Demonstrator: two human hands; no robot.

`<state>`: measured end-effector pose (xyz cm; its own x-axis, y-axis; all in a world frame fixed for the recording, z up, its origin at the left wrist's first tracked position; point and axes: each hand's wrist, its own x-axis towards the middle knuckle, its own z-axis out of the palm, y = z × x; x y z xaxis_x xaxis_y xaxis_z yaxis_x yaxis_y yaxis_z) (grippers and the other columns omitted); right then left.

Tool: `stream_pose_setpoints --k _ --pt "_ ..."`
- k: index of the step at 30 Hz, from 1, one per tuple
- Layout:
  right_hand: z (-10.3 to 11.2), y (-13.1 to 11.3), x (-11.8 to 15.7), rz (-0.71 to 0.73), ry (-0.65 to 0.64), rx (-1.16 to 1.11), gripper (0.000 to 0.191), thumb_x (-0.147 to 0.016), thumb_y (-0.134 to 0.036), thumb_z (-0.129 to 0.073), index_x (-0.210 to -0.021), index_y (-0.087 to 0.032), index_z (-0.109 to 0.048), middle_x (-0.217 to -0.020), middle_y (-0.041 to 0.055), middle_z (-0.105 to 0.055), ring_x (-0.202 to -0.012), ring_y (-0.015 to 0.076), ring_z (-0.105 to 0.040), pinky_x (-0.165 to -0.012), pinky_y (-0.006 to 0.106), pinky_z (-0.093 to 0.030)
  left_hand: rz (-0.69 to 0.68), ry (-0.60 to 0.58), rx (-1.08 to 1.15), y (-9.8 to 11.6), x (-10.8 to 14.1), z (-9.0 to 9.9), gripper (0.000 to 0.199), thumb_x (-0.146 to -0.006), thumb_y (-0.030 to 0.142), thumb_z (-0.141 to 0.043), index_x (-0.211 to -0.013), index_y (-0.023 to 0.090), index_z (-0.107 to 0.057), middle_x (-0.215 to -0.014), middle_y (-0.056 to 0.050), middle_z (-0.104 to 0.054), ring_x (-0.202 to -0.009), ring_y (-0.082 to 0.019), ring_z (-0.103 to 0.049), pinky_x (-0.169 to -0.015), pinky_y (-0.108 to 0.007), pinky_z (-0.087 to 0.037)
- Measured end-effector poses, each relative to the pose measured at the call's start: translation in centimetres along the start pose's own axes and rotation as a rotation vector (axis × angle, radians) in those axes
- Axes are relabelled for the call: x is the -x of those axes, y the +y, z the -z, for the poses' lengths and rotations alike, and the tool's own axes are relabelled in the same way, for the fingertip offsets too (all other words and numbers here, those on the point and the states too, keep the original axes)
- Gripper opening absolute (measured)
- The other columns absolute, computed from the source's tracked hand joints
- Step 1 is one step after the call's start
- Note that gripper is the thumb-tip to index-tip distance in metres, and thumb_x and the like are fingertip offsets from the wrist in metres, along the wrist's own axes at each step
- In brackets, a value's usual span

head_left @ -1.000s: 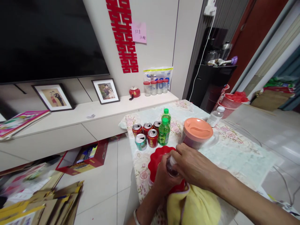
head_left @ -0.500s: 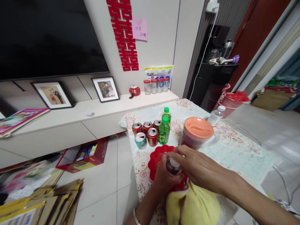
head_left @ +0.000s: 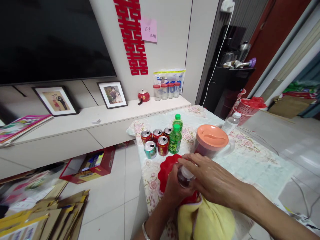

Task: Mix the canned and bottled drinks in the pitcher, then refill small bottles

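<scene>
A small bottle of dark liquid with a whitish cap (head_left: 185,176) is upright over the red scalloped dish (head_left: 165,171). My left hand (head_left: 173,186) is wrapped round its body. My right hand (head_left: 210,175) has its fingers closed on the cap from the right. Just behind my hands stands a clear pitcher with an orange lid (head_left: 212,135). Below them lies a yellow cloth (head_left: 210,216), touching the dish. Several drink cans (head_left: 163,145) and two green bottles (head_left: 175,140) stand behind the dish to the left.
A clear white-capped bottle (head_left: 231,123) stands near the far right of the flowered tablecloth (head_left: 260,166). Along the white cabinet (head_left: 110,118) are picture frames, a red pot (head_left: 143,96) and red-lidded jars (head_left: 163,91). Flattened cardboard (head_left: 57,216) lies on the floor at left.
My right hand has shifted slightly around the bottle cap, its fingers repositioned. My left hand has kept its hold, and the things on the table stand as before.
</scene>
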<state>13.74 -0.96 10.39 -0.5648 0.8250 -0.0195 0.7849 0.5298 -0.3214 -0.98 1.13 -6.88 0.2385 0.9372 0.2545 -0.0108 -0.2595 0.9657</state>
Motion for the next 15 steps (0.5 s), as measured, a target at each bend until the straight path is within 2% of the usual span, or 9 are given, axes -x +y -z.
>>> stream_pose_setpoints --k 3,5,7,10,13,15 --pt "-0.2 -0.1 0.0 0.019 -0.037 0.003 0.044 -0.081 0.006 -0.050 -0.114 -0.019 -0.064 -0.110 0.0069 -0.066 -0.096 0.0207 -0.060 -0.079 0.032 -0.045 0.017 0.013 -0.073 -0.4 0.0 -0.1 0.066 -0.058 0.033 -0.082 -0.117 0.022 -0.055 -0.107 -0.007 -0.075 -0.091 -0.026 -0.074 -0.079 -0.040 -0.064" --pt "-0.6 -0.3 -0.5 -0.055 -0.032 0.075 0.028 -0.087 -0.001 -0.054 -0.107 -0.016 -0.066 -0.102 0.0084 -0.065 -0.087 0.0214 -0.060 -0.073 0.032 -0.043 -0.010 0.031 -0.110 -0.4 0.0 -0.1 0.067 -0.058 0.032 -0.080 -0.119 0.021 -0.056 -0.108 -0.008 -0.074 -0.092 -0.027 -0.074 -0.081 -0.042 -0.064" --pt "-1.1 -0.6 -0.9 -0.145 -0.015 0.161 0.011 -0.095 -0.016 -0.058 -0.102 -0.014 -0.067 -0.097 0.0108 -0.066 -0.083 0.0239 -0.061 -0.073 0.036 -0.043 -0.041 0.044 -0.137 -0.3 0.0 0.1 0.072 -0.057 0.030 -0.078 -0.125 0.021 -0.056 -0.114 -0.009 -0.073 -0.098 -0.029 -0.073 -0.087 -0.044 -0.063" --pt "-1.3 -0.6 -1.0 -0.225 -0.011 0.157 0.019 -0.095 -0.031 -0.065 -0.103 -0.015 -0.067 -0.097 0.0107 -0.067 -0.086 0.0272 -0.063 -0.079 0.041 -0.045 -0.048 0.038 -0.119 -0.3 0.0 0.2 0.075 -0.057 0.031 -0.078 -0.128 0.020 -0.055 -0.118 -0.010 -0.072 -0.104 -0.031 -0.073 -0.091 -0.045 -0.062" --pt "-0.8 -0.3 -0.3 -0.096 -0.005 -0.015 0.035 -0.090 -0.017 -0.065 -0.124 -0.019 -0.061 -0.122 0.0113 -0.065 -0.106 0.0276 -0.061 -0.090 0.042 -0.046 -0.023 0.017 -0.078 -0.6 0.0 0.0 0.069 -0.061 0.038 -0.078 -0.124 0.020 -0.055 -0.111 -0.009 -0.073 -0.095 -0.028 -0.074 -0.083 -0.042 -0.063" --pt "-0.5 -0.1 0.1 0.013 -0.007 -0.122 0.040 -0.089 -0.004 -0.055 -0.125 -0.021 -0.060 -0.126 0.0086 -0.063 -0.111 0.0227 -0.058 -0.092 0.036 -0.045 -0.020 0.025 -0.073 -0.8 0.0 -0.1 0.064 -0.061 0.036 -0.079 -0.119 0.022 -0.054 -0.107 -0.008 -0.073 -0.092 -0.027 -0.073 -0.081 -0.040 -0.063"
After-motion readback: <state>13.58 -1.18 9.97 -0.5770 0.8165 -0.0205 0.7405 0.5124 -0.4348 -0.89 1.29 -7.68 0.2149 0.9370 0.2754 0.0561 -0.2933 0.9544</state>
